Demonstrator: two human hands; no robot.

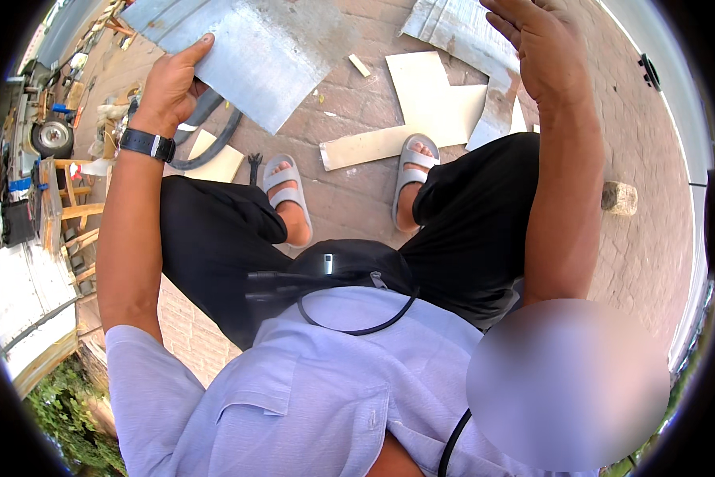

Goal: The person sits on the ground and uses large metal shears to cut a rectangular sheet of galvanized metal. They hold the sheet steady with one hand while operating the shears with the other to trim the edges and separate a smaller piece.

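Observation:
My left hand (169,91), with a black watch at the wrist, grips the near left edge of a grey metal sheet (270,60). Its thumb lies on top and the other fingers are partly hidden underneath. The sheet is raised in front of my left foot and runs to the upper edge of the view. At the upper right is my right hand (550,60), fingers stretched out and partly cut off by the frame. Nothing shows in it. Nearest to it lies a second, ribbed metal sheet (461,36) with brownish stains.
Cream-coloured flat pieces (425,99) lie on the brick paving ahead of my sandalled feet. A dark curved tube (224,143) and a dark tool (254,167) are near my left foot. Wheel (53,137) and wooden frames stand left; a stone block (619,198) sits right.

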